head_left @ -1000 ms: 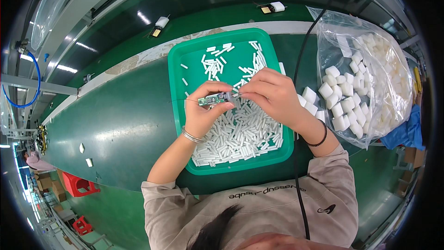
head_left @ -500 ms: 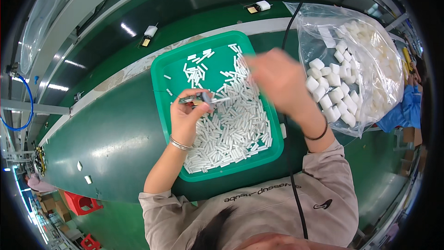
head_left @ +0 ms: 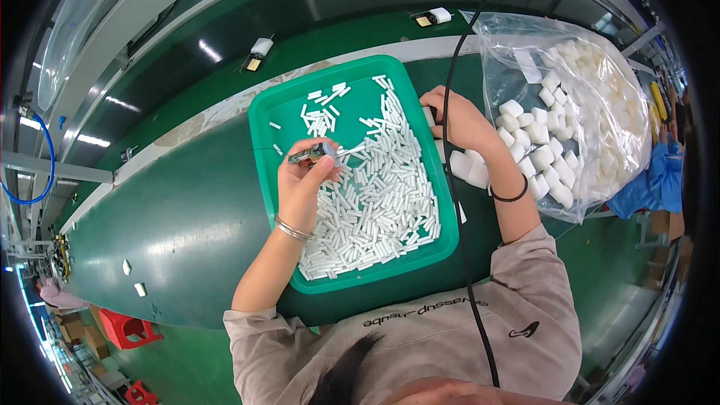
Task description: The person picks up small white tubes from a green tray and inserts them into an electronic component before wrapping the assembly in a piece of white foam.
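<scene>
Over the green tray (head_left: 450, 244), my left hand (head_left: 300, 180) grips a small circuit-board assembly (head_left: 307, 156) with a round grey end and a white stick pointing right. The tray holds a heap of short white sticks (head_left: 375, 202), with looser ones along its far side. Just past the tray's right rim, my right hand (head_left: 465, 121) has its fingers curled around a white foam block (head_left: 430, 115), which shows only in part. More white blocks (head_left: 469, 167) lie on the table under my right wrist.
A clear plastic bag (head_left: 600, 105) full of white blocks lies to the right. A black cable (head_left: 459, 202) hangs across the tray's right edge. Beyond the tray, two assemblies with white blocks (head_left: 262, 48) rest on a green belt (head_left: 337, 43). Two small white pieces (head_left: 140, 289) lie at left.
My right hand, blurred before, has come down beside the tray's right rim, and the white blocks there now show. The belt assemblies have shifted right. My left hand stays almost still.
</scene>
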The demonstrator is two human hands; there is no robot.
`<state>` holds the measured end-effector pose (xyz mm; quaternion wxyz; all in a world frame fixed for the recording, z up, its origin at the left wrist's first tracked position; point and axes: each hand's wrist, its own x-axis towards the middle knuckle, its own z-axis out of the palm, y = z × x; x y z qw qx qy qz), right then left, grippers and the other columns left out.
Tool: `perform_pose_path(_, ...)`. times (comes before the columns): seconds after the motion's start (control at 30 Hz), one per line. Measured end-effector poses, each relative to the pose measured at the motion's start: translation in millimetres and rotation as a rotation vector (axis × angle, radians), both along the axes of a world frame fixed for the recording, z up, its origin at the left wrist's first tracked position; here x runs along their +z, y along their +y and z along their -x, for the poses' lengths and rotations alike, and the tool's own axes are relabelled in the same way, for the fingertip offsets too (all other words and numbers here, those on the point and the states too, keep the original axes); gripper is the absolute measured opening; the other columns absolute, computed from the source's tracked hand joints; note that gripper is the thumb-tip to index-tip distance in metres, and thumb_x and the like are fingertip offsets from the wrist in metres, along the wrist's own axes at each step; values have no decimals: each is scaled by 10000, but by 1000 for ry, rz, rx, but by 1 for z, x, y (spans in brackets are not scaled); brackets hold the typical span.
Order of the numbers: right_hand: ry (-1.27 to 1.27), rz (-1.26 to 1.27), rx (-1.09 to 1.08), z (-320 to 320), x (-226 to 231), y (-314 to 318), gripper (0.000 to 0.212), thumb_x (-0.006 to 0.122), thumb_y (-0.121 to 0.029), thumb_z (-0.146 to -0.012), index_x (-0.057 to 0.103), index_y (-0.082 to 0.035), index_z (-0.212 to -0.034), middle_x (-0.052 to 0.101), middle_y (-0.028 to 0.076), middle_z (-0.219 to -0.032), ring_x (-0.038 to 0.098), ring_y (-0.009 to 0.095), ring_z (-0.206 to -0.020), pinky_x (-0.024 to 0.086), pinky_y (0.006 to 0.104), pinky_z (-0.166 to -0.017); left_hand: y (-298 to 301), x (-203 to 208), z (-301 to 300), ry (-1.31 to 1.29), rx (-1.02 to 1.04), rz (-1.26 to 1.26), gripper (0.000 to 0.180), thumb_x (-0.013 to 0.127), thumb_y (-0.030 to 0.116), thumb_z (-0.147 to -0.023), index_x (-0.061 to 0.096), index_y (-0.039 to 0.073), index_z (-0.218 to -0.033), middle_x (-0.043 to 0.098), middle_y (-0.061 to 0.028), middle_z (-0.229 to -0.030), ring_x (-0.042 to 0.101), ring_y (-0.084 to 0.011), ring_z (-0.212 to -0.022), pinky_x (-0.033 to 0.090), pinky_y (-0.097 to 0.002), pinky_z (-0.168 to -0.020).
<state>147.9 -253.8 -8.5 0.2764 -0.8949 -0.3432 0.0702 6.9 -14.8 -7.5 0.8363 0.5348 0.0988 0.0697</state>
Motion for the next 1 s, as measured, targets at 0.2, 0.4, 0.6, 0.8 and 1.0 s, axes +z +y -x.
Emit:
perform_pose_path(0.2, -107, 15, -337, -6, 37, -33, 302, 675, -145, -634, 558, -63, -901, 574, 95, -638, 575, 247, -598, 445, 322, -564, 1, 1, 2, 12, 21, 17, 253, 609, 82, -751, 527, -2, -975, 573, -99, -923, 571, -144, -702, 471, -237, -596)
perform_pose_path(0.4, 106, -674, -419, 9, 79, -42, 280, 583, -156, -791, 518, -21, -1028, 547, 32, -611, 458, 49, -472, 358, 173, -425, 1, 5, 1, 25, 5, 49, 256, 607, 84, -755, 519, 5, -983, 566, -102, -949, 582, -164, -733, 486, -249, -606)
perform_pose_path(0.6, 423, -879, -112, 41, 56, 36, 359, 610, -89, -762, 484, -26, -1093, 576, 52, -780, 500, 44, -565, 405, 170, -452, 2, -2, 4, -128, -41, 176, 285, 626, 104, -745, 507, 12, -987, 560, -113, -966, 584, -173, -733, 493, -275, -611)
perform_pose_path(0.8, 410, -679, 104, 64, 26, 79, 397, 663, -27, -679, 543, -23, -1057, 605, 68, -922, 556, 80, -640, 458, 214, -544, 2, -3, 4, -176, -120, 247, 283, 629, 111, -742, 495, 21, -974, 563, -117, -974, 586, -178, -744, 491, -285, -615)
perform_pose_path(1.0, 958, -866, 42, 64, 33, 80, 414, 602, 31, -717, 511, -7, -1119, 566, 97, -1022, 585, 134, -795, 489, 230, -636, 6, -2, 3, -85, -89, 71, 312, 636, 182, -750, 479, 39, -978, 545, -95, -972, 574, -171, -761, 477, -298, -631)
